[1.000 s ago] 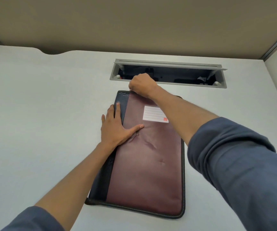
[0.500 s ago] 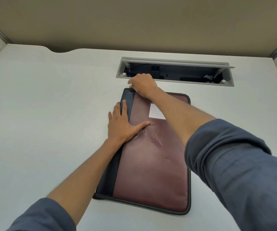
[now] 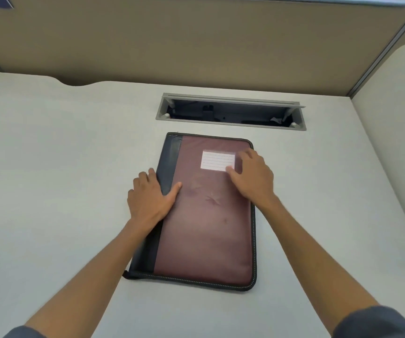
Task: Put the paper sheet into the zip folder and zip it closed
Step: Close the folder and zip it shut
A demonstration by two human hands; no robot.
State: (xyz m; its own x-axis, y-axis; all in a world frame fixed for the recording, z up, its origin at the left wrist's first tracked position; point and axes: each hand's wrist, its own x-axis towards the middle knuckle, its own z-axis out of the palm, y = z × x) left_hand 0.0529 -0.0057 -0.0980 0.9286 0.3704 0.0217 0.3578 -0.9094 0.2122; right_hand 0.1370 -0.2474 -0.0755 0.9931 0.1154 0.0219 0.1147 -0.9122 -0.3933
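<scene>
The maroon zip folder (image 3: 203, 230) with a dark spine and black zipper edge lies flat and shut on the white desk, a white lined label (image 3: 217, 160) near its top. My left hand (image 3: 151, 197) rests flat on the spine side, thumb on the maroon cover. My right hand (image 3: 253, 178) hovers over or lightly touches the cover beside the label, fingers relaxed and holding nothing. No paper sheet is visible; the closed cover hides whatever is inside.
A grey cable slot (image 3: 230, 112) with its lid raised is set into the desk (image 3: 62, 167) just behind the folder. Beige partition walls (image 3: 196, 45) close the desk at the back and right.
My right hand has let go at the folder's top left corner and drawn back to the cover beside the label. The left hand stays on the spine.
</scene>
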